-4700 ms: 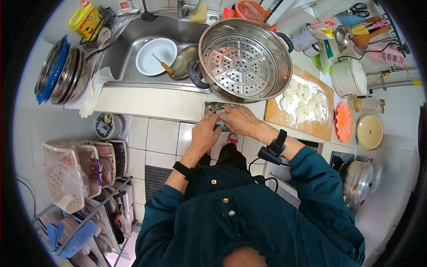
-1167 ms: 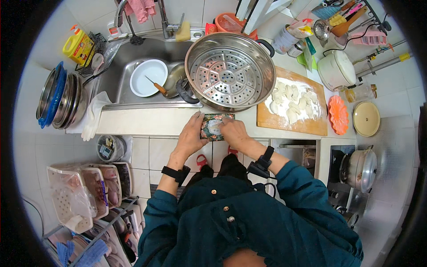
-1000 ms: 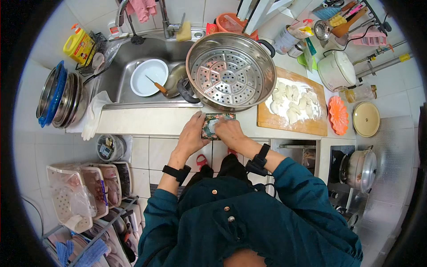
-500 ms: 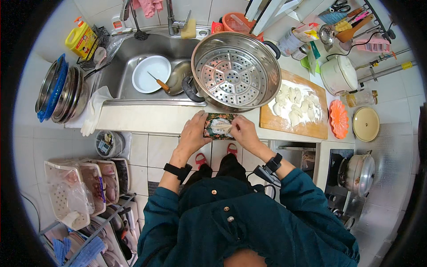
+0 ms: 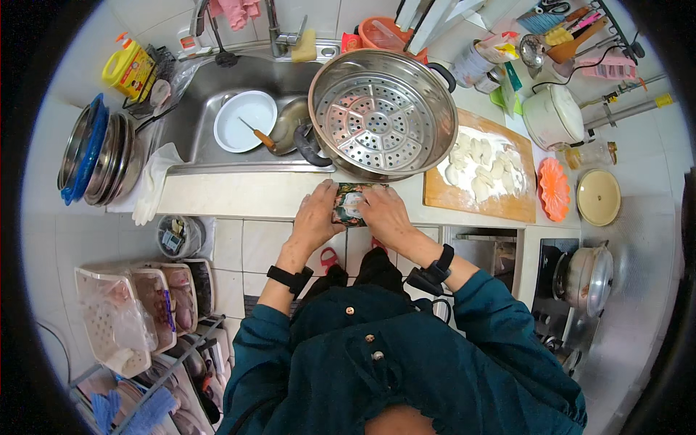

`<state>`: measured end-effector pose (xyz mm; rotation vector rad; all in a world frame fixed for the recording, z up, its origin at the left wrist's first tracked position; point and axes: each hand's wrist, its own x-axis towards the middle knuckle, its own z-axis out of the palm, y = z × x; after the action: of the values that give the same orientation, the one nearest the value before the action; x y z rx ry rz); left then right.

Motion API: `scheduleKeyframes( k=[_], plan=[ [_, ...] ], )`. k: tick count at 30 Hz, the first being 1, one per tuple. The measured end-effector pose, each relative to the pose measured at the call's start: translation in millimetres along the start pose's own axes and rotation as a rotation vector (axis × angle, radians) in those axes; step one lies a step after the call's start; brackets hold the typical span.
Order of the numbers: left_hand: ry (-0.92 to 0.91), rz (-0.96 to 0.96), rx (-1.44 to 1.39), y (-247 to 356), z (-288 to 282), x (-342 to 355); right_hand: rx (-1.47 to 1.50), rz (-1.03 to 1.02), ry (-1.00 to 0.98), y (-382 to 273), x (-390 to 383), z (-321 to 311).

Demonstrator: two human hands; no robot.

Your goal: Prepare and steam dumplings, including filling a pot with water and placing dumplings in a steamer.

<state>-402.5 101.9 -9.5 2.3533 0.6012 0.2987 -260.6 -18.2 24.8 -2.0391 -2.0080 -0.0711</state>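
Observation:
At the counter's front edge I hold a tissue pack (image 5: 349,204) with a dark floral print and a pale opening on its upper face. My left hand (image 5: 316,214) grips its left end, thumb along the near side. Over the right end lies my right hand (image 5: 385,216), its fingers on the upper face and hiding part of the opening. Just beyond the pack stands a large steel steamer pot (image 5: 383,114) with a perforated tray in it. To the right, a wooden board (image 5: 475,201) carries several floured, pale dumplings (image 5: 481,190).
The sink (image 5: 190,138) at left holds a white bowl (image 5: 245,121) and an orange-handled tool (image 5: 262,136). White gloves (image 5: 154,181) hang over the counter edge. Right of the board are an orange scalloped dish (image 5: 553,190) and a cream lid (image 5: 599,197). A lidded pot (image 5: 586,281) sits at far right.
My right hand was pinching something pale at the pack's opening; now its fingers lie flatter over the pack's right end. My left hand keeps its grip.

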Motion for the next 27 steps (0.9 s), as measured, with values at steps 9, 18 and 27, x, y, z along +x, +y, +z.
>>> scheduleKeyframes(
  k=[9, 18, 27],
  plan=[
    [-0.010, -0.019, -0.015, -2.3, -0.6, -5.0, 0.676, 0.279, 0.240, 13.2, -18.7, 5.2],
    [-0.028, -0.007, -0.021, 10.8, -8.4, -1.4, 0.671, 0.340, 0.243, 13.5, -29.6, -6.8],
    [0.147, 0.069, -0.339, 28.4, -10.2, -10.3, 0.614, 0.349, 0.208, -8.2, -17.4, -32.3]
  ],
)
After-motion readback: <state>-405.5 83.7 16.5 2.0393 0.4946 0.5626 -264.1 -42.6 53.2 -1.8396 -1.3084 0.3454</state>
